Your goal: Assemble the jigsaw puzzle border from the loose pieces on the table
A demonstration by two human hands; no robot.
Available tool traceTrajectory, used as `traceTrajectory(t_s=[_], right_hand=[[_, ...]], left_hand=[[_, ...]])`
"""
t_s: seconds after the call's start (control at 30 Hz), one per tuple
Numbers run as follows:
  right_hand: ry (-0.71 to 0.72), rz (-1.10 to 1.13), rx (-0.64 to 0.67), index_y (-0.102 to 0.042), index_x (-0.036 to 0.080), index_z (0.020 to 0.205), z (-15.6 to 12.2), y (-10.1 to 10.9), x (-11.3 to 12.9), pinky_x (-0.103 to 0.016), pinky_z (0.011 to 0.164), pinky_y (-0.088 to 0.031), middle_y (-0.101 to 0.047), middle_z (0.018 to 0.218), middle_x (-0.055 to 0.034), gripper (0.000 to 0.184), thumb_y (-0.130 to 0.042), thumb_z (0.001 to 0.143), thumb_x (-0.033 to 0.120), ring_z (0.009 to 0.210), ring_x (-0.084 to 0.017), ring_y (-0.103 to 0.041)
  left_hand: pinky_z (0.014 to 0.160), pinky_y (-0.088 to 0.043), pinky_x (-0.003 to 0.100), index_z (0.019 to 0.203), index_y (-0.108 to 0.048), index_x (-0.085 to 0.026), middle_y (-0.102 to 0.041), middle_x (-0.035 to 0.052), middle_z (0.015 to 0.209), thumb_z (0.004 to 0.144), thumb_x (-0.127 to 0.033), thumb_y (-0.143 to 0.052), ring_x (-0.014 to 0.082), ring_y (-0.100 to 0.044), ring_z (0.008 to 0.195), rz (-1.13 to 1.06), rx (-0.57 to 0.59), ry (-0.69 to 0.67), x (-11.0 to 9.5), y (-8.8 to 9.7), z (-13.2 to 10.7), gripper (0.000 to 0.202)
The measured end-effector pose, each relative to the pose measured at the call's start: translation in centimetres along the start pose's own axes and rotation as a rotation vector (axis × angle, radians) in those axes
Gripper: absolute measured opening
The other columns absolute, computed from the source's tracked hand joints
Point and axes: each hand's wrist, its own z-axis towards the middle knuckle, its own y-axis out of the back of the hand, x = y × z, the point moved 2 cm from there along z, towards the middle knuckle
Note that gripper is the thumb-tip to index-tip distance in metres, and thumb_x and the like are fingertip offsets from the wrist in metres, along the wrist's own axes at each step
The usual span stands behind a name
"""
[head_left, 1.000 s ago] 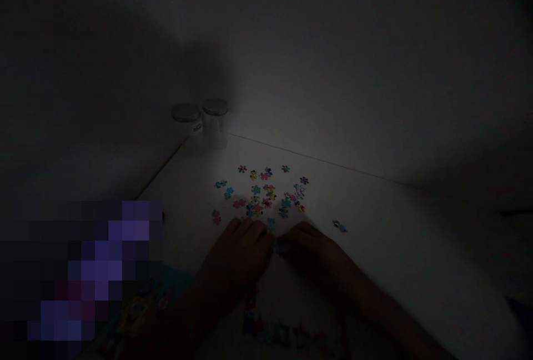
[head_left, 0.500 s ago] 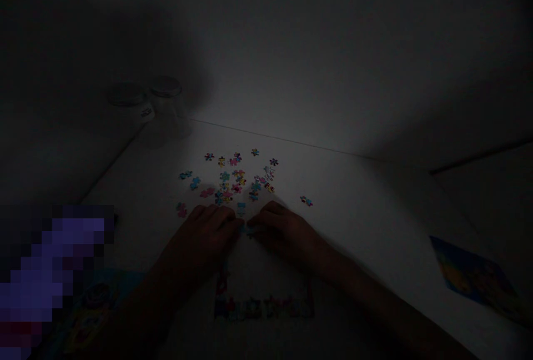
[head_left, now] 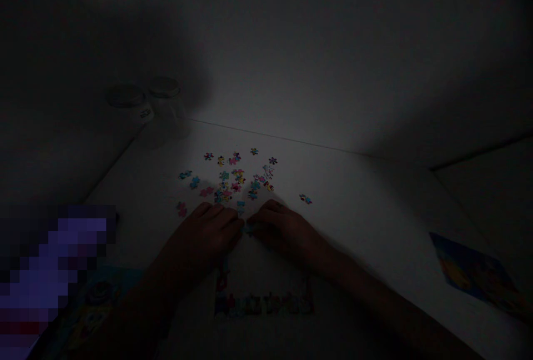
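The left hand [head_left: 200,238] and right hand [head_left: 285,232] meet at a blue jigsaw piece [head_left: 249,230] above the partly joined border [head_left: 260,304], their grip on it unclear in the dimness, while many loose pieces [head_left: 233,182] remain unjoined.

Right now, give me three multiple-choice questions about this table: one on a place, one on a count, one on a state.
1. Where is the picture card?
A. Right of both hands
B. Between the hands
C. Under a jar

2. How many jars stand at the back?
A. One
B. Two
C. Four

3. Where are the left hand and right hand?
A. Each lifting a jar
B. Resting on the card
C. Both at a bluish puzzle piece

Answers: A, it lies far right; B, two stand side by side; C, their fingers nearly meet there.
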Motion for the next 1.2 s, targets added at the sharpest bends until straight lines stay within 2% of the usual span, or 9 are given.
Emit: traceTrajectory(t_s=[0.13, 0.27, 0.37, 0.63, 0.83, 1.0, 1.1, 1.2], right_hand=[[-0.006, -0.037, -0.002, -0.064, 0.021, 0.107, 0.0, -0.1, -0.3, -0.034, 0.086, -0.049, -0.063, 0.107, -0.0066, 0.028, -0.058, 0.083, 0.007, 0.099, -0.018, -0.06], [0.017, -0.033, -0.009, -0.065, 0.021, 0.107, 0.0, -0.2, -0.4, -0.034, 0.085, -0.049, -0.064, 0.106, -0.0062, 0.028, -0.058, 0.083, 0.007, 0.099, -0.019, -0.06], [0.03, -0.025, -0.014, -0.065, 0.022, 0.107, 0.0, -0.2, -0.4, -0.034, 0.086, -0.049, -0.064, 0.106, -0.0057, 0.03, -0.058, 0.083, 0.007, 0.1, -0.019, -0.059], [0.047, 0.016, -0.005, -0.064, 0.024, 0.114, 0.0, -0.1, -0.4, -0.034, 0.087, -0.049, -0.063, 0.111, -0.0058, 0.033, -0.058, 0.085, 0.008, 0.103, -0.019, -0.059], [0.029, 0.027, -0.022, -0.064, 0.025, 0.114, 0.1, 0.1, 0.1, -0.033, 0.088, -0.049, -0.063, 0.111, -0.0052, 0.035, -0.059, 0.085, 0.007, 0.102, -0.018, -0.059], [-0.01, 0.016, -0.012, -0.065, 0.023, 0.107, 0.0, -0.2, -0.1, -0.032, 0.085, -0.049, -0.063, 0.107, -0.0054, 0.03, -0.056, 0.084, 0.006, 0.1, -0.018, -0.06], [-0.083, -0.013, 0.006, -0.064, 0.021, 0.102, 0.0, -0.6, -0.6, -0.031, 0.08, -0.05, -0.064, 0.101, -0.0052, 0.025, -0.057, 0.082, 0.008, 0.093, -0.018, -0.061], [-0.122, -0.039, -0.013, -0.062, 0.021, 0.099, 0.2, -0.1, -0.2, -0.03, 0.074, -0.05, -0.063, 0.096, -0.005, 0.018, -0.056, 0.084, 0.011, 0.084, -0.017, -0.061]], left_hand=[[0.07, -0.04, 0.031, 0.094, -0.062, -0.018, -0.064, 0.0022, 0.09, 0.093, -0.016, -0.047, 0.0174, -0.057, 0.081, -0.012, -0.006, -0.01, 0.1, 0.0, -0.2, 0.015], [0.074, -0.042, 0.032, 0.1, -0.062, -0.018, -0.065, 0.0032, 0.098, 0.095, -0.02, -0.047, 0.0177, -0.059, 0.088, -0.031, 0.009, 0.0, 0.1, 0.1, -0.2, 0.017], [0.071, -0.042, 0.032, 0.096, -0.063, -0.017, -0.065, 0.0029, 0.092, 0.094, -0.017, -0.047, 0.0181, -0.058, 0.082, -0.006, 0.018, -0.01, 0.1, 0.1, 0.0, 0.016], [0.069, -0.044, 0.031, 0.097, -0.062, -0.015, -0.065, 0.004, 0.088, 0.096, -0.018, -0.042, 0.0173, -0.057, 0.078, -0.037, -0.106, -0.026, -0.2, -0.4, 0.0, 0.02], [0.068, -0.046, 0.031, 0.096, -0.062, -0.017, -0.063, 0.0045, 0.089, 0.094, -0.018, -0.045, 0.0179, -0.057, 0.079, -0.04, -0.099, 0.036, -0.4, -0.7, 0.1, 0.017], [0.068, -0.048, 0.033, 0.095, -0.061, -0.018, -0.062, 0.0043, 0.092, 0.088, -0.018, -0.057, 0.0197, -0.057, 0.081, -0.113, -0.031, 0.13, -0.5, -0.8, 0.4, 0.009], [0.07, -0.049, 0.036, 0.096, -0.061, -0.019, -0.062, 0.0044, 0.095, 0.088, -0.017, -0.056, 0.0208, -0.058, 0.083, -0.138, 0.051, 0.188, -0.8, -0.9, 0.4, 0.009], [0.074, -0.049, 0.039, 0.096, -0.061, -0.019, -0.062, 0.0047, 0.098, 0.088, -0.016, -0.056, 0.0225, -0.057, 0.088, -0.167, 0.118, 0.252, -1.0, -1.0, 0.4, 0.01]])
